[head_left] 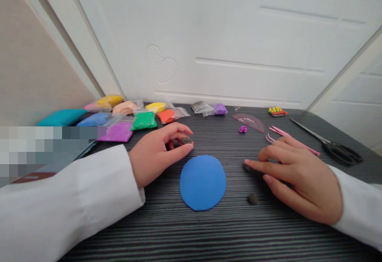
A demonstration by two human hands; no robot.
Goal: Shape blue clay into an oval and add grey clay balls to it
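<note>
My left hand (156,154) is curled over a small dark grey clay lump (185,140), pinching it between thumb and fingers. Just right of that hand lies a flat round blue disc (203,182) of foam or clay. My right hand (298,178) rests on the dark striped tabletop (209,234), fingers apart, holding nothing. Its index fingertip reaches a dark grey clay ball (247,168) and may touch it. A second dark grey clay ball (253,199) sits below that fingertip, apart from the hand.
Bagged clay packets in several colours (125,115) line the far left edge. Black-handled scissors (334,147), pink tweezers (294,140), a pink protractor (249,123) and a small magenta clay piece (242,129) lie far right. A white door (238,35) stands behind the table.
</note>
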